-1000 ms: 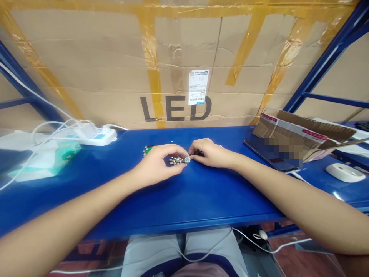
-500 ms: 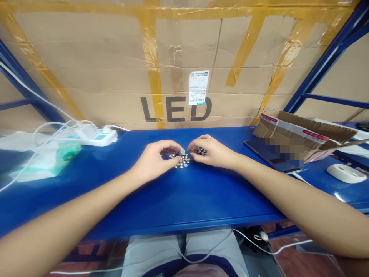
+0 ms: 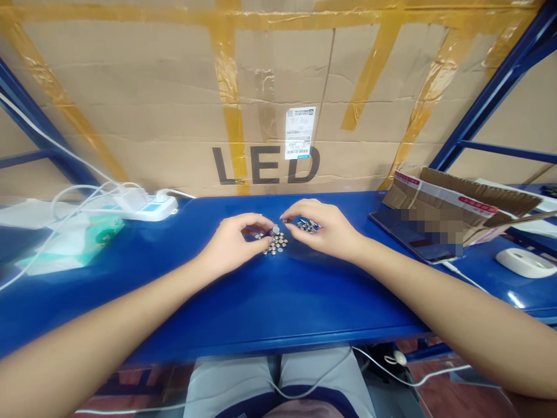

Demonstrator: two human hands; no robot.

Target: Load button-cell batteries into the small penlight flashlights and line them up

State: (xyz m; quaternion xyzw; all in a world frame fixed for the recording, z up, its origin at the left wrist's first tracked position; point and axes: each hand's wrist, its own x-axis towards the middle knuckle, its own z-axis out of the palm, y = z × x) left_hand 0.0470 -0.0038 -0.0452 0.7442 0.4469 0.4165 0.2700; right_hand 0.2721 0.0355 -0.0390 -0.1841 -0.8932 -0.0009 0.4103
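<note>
My left hand [image 3: 230, 237] rests on the table, its fingers curled and thumb apart around the left edge of a pile of small round metal studs [image 3: 277, 242]. A larger silver disc [image 3: 275, 230] lies by its index fingertip. To the right, my right hand [image 3: 328, 225] arches with thumb and index finger brought near each other, a tiny metal piece [image 3: 286, 220] between their tips. Under its palm is a second cluster of shiny, dark-looking metal pieces [image 3: 307, 224], partly hidden by the fingers.
Behind the blue table [image 3: 270, 307] stands a large LED carton [image 3: 174, 128]. On the left lie a white power strip [image 3: 161, 206] with cables and a green-white tissue pack [image 3: 73, 247]. A phone [image 3: 413, 238], an open cardboard box [image 3: 439, 200] and a white mouse [image 3: 524, 263] are at right.
My right hand has lifted and opened out slightly, showing more of the cluster under it, which looks more spread. The left hand and its pile stay put.
</note>
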